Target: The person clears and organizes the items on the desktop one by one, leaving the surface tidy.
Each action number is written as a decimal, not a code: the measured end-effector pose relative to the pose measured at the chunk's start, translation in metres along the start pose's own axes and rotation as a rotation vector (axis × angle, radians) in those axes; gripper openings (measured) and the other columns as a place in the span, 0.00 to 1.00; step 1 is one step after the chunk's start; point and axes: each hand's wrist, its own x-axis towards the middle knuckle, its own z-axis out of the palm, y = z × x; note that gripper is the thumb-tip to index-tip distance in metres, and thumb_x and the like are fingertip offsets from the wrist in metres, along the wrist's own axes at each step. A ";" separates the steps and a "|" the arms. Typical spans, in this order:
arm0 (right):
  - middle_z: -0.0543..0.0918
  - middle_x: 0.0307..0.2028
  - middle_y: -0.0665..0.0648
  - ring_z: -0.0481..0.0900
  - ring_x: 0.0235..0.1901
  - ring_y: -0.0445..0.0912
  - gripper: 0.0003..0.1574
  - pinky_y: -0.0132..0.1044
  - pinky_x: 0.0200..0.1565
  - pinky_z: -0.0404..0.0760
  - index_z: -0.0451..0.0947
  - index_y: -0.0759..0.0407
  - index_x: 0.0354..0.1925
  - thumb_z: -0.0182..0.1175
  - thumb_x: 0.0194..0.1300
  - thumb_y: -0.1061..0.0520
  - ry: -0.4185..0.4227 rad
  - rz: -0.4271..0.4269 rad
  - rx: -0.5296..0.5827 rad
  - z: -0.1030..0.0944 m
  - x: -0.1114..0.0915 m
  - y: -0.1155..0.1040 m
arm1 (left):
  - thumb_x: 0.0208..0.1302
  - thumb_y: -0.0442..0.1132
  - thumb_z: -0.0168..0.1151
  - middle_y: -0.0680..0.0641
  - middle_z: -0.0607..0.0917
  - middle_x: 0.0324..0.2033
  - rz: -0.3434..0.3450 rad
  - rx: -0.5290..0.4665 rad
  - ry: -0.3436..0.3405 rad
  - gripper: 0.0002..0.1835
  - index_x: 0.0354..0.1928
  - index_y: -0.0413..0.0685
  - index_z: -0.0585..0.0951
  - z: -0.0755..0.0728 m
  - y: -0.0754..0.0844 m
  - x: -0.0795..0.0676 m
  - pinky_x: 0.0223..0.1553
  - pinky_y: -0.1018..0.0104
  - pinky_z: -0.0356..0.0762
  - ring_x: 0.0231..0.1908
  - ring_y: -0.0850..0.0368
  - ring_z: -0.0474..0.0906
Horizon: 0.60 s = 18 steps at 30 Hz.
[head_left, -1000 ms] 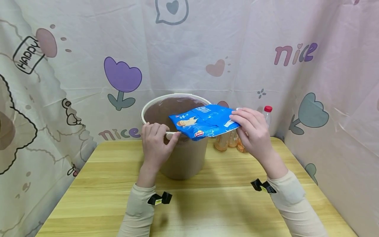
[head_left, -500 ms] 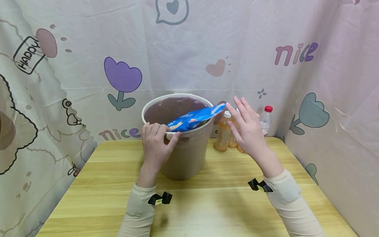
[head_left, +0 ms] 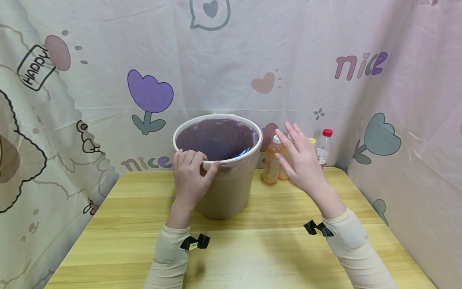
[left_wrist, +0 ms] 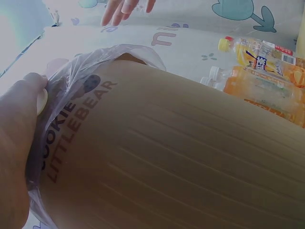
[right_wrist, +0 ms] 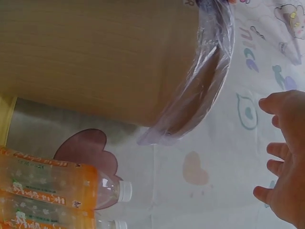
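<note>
A tan trash can (head_left: 225, 192) with a white rim and a clear plastic liner stands on the table. My left hand (head_left: 189, 172) grips the near left of its rim, fingers curled over the edge. Inside the can, only a blue corner of a chip bag (head_left: 242, 152) shows near the front right wall; the rest is hidden. To the right of the can, my right hand (head_left: 303, 162) hovers in the air with fingers spread, holding nothing. In the right wrist view that hand (right_wrist: 288, 152) is apart from the liner (right_wrist: 190, 100).
Several plastic bottles stand at the table's back right, among them an orange-labelled one (head_left: 271, 162) with a white cap and a red-capped one (head_left: 325, 146). The wooden table (head_left: 252, 257) is backed by a printed curtain (head_left: 223, 80).
My right hand has let go of the blue chip bag, which has dropped into the trash can. Its fingers have straightened. The left hand has stayed on the rim.
</note>
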 end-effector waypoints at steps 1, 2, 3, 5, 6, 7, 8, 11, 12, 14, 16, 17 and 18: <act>0.64 0.71 0.64 0.58 0.72 0.61 0.38 0.63 0.68 0.58 0.65 0.56 0.69 0.61 0.62 0.57 -0.003 0.000 -0.001 0.000 -0.001 0.001 | 0.61 0.61 0.53 0.44 0.74 0.24 0.000 0.000 0.000 0.26 0.25 0.43 0.74 0.000 0.000 0.000 0.56 0.46 0.62 0.33 0.45 0.69; 0.64 0.71 0.65 0.58 0.72 0.61 0.38 0.63 0.68 0.58 0.65 0.56 0.69 0.61 0.62 0.57 -0.007 0.000 -0.002 0.001 -0.002 0.001 | 0.61 0.61 0.53 0.44 0.74 0.24 0.000 0.001 0.000 0.25 0.25 0.43 0.74 0.000 0.000 0.000 0.56 0.46 0.62 0.34 0.45 0.69; 0.64 0.71 0.65 0.58 0.72 0.61 0.38 0.63 0.68 0.58 0.65 0.56 0.69 0.61 0.62 0.57 -0.010 0.001 -0.004 0.001 -0.002 0.002 | 0.61 0.60 0.53 0.44 0.74 0.24 0.000 0.001 0.000 0.25 0.25 0.43 0.74 0.000 0.000 0.000 0.57 0.46 0.62 0.34 0.45 0.69; 0.64 0.70 0.66 0.58 0.72 0.61 0.38 0.63 0.68 0.58 0.65 0.57 0.69 0.61 0.62 0.56 -0.016 0.004 -0.007 0.002 -0.003 0.004 | 0.61 0.60 0.53 0.44 0.74 0.24 -0.002 0.000 0.001 0.25 0.25 0.43 0.75 0.000 -0.001 0.000 0.57 0.46 0.62 0.34 0.45 0.69; 0.64 0.70 0.66 0.58 0.72 0.61 0.38 0.63 0.68 0.58 0.65 0.57 0.69 0.60 0.62 0.56 -0.020 0.007 -0.010 0.003 -0.004 0.005 | 0.61 0.60 0.53 0.44 0.74 0.24 -0.003 -0.002 0.002 0.25 0.25 0.43 0.74 0.000 -0.001 0.000 0.57 0.45 0.62 0.34 0.45 0.69; 0.64 0.70 0.66 0.58 0.72 0.61 0.38 0.63 0.69 0.58 0.65 0.57 0.69 0.60 0.62 0.55 -0.024 0.014 -0.012 0.003 -0.004 0.006 | 0.61 0.61 0.53 0.44 0.74 0.24 -0.003 -0.003 0.002 0.25 0.25 0.43 0.74 0.001 -0.001 0.000 0.57 0.45 0.62 0.34 0.45 0.68; 0.65 0.70 0.66 0.58 0.72 0.61 0.37 0.63 0.69 0.58 0.65 0.57 0.69 0.60 0.62 0.55 -0.026 0.020 -0.014 0.004 -0.005 0.007 | 0.61 0.61 0.53 0.44 0.74 0.24 -0.003 -0.004 0.002 0.25 0.25 0.43 0.74 0.001 -0.001 0.000 0.57 0.46 0.62 0.34 0.45 0.68; 0.65 0.69 0.67 0.59 0.71 0.63 0.37 0.63 0.69 0.58 0.65 0.59 0.68 0.61 0.62 0.55 -0.035 0.044 -0.011 0.007 -0.007 0.011 | 0.61 0.61 0.53 0.44 0.73 0.24 -0.002 -0.006 0.004 0.26 0.25 0.43 0.74 0.001 0.000 0.000 0.57 0.45 0.61 0.33 0.45 0.68; 0.66 0.69 0.68 0.60 0.71 0.64 0.37 0.63 0.69 0.58 0.65 0.59 0.68 0.62 0.62 0.55 -0.038 0.055 -0.006 0.009 -0.008 0.013 | 0.62 0.61 0.53 0.44 0.73 0.24 -0.001 -0.006 0.005 0.26 0.25 0.43 0.74 0.001 0.000 0.000 0.58 0.45 0.62 0.33 0.45 0.68; 0.66 0.68 0.68 0.60 0.70 0.65 0.38 0.63 0.69 0.58 0.65 0.59 0.68 0.63 0.62 0.55 -0.046 0.080 -0.001 0.014 -0.010 0.018 | 0.61 0.61 0.53 0.44 0.73 0.24 -0.001 -0.006 0.006 0.25 0.25 0.43 0.74 0.001 0.000 0.000 0.58 0.45 0.62 0.33 0.45 0.68; 0.66 0.68 0.68 0.60 0.70 0.65 0.38 0.63 0.69 0.57 0.65 0.59 0.68 0.64 0.62 0.55 -0.054 0.105 0.001 0.021 -0.013 0.024 | 0.61 0.61 0.53 0.44 0.74 0.24 -0.002 -0.011 0.009 0.26 0.25 0.43 0.74 0.001 0.000 0.001 0.57 0.44 0.62 0.33 0.45 0.68; 0.66 0.68 0.67 0.60 0.70 0.64 0.39 0.63 0.69 0.57 0.65 0.59 0.68 0.64 0.62 0.54 -0.061 0.123 -0.003 0.025 -0.015 0.027 | 0.61 0.61 0.53 0.44 0.74 0.24 -0.001 -0.013 0.013 0.26 0.25 0.43 0.74 0.001 0.000 0.000 0.57 0.44 0.62 0.33 0.44 0.68; 0.67 0.68 0.67 0.61 0.70 0.64 0.39 0.63 0.69 0.57 0.64 0.59 0.69 0.65 0.62 0.54 -0.069 0.141 -0.008 0.029 -0.017 0.030 | 0.61 0.61 0.53 0.44 0.74 0.24 -0.003 -0.016 0.015 0.26 0.25 0.42 0.74 0.001 0.000 0.000 0.57 0.44 0.62 0.33 0.44 0.68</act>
